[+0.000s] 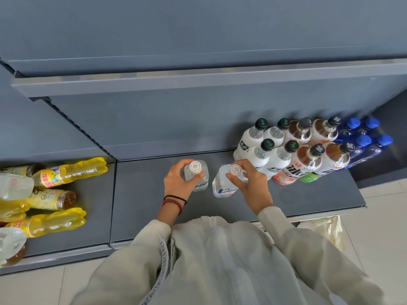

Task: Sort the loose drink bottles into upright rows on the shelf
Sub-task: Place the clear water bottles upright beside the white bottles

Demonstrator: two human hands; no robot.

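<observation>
Left hand: the left hand (pixel 179 180) is curled round the neck of the left clear bottle (pixel 199 183), thumb and fingers pinching just under the pale cap.
Right hand: the right hand (pixel 253 183) grips the right clear bottle (pixel 222 186) the same way, fingers wrapped over its shoulder.
Where the bottles are: both are over the middle of the grey shelf (pixel 308 199), near each other but not touching; whether their bases rest on the board I cannot tell.
Long axis: the left clear bottle stands close to upright, and the right one seems to lean with its cap toward the right.
Key relation: the standing rows (pixel 297 150) lie to the right, 2 deep, sorted by kind, and the nearest white bottle (pixel 275 166) is just beside the right hand's knuckles.
Nearer hand: the right, so its bottle likely goes in first, next to the white ones.
Hand pose: both wrists come in from below, palms turned inward; wrist bands (pixel 174 200) sit on the left wrist.
Left to do: loose bottles (pixel 66 172) lie on their sides on the shelf section at the far left.
Risk: a leaning bottle could knock the front white one on the way in.
</observation>
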